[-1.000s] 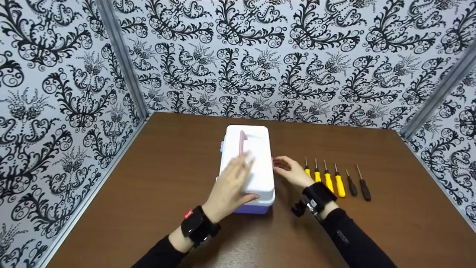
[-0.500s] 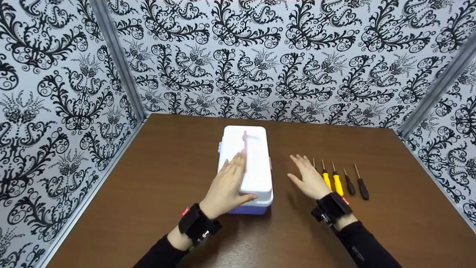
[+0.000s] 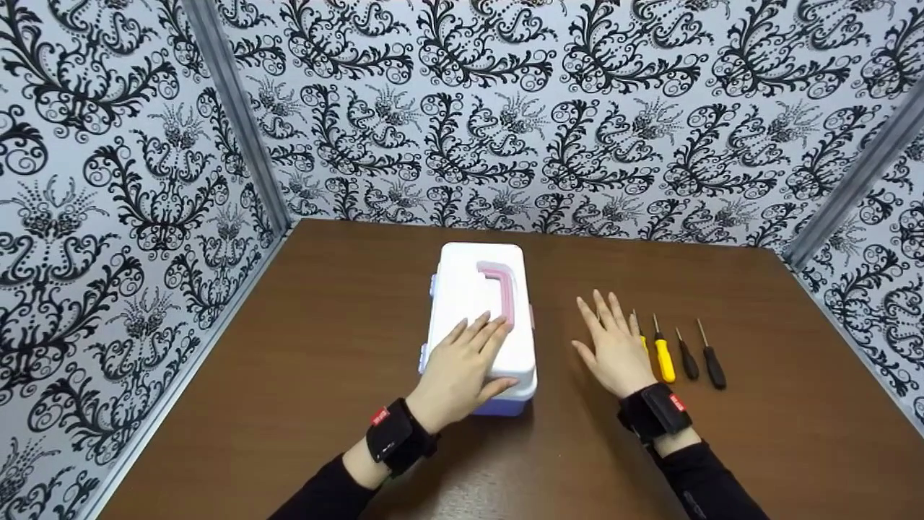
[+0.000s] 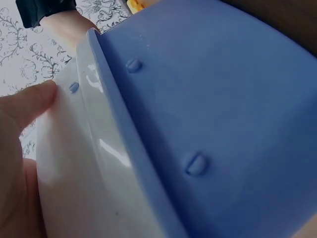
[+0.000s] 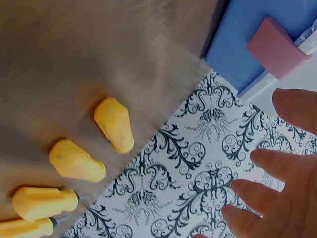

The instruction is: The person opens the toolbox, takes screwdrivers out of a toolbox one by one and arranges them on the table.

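A toolbox with a white lid (image 3: 462, 289) and blue-violet base (image 4: 233, 99) stands lengthwise on the table, lid down. Its pink handle (image 3: 507, 300) lies folded to the right on the lid. My left hand (image 3: 455, 372) rests on the near part of the lid, fingers extended, tips at the handle's near end. A pink latch (image 5: 278, 48) sits on the box's right side. My right hand (image 3: 617, 354) hovers palm down, fingers spread, between the box and the screwdrivers, holding nothing. It partly hides the yellow screwdrivers (image 3: 665, 361) in the head view.
Two black screwdrivers (image 3: 715, 367) lie at the right end of the row. Several yellow handles (image 5: 114, 124) show in the right wrist view. Blue hinges (image 3: 424, 357) stick out on the box's left side. Patterned walls (image 3: 505, 144) enclose the brown table (image 3: 346, 289).
The pink handle has gone from standing up to lying folded to the right. My right hand has left the box's latch side and moved right. My left hand stays on the lid.
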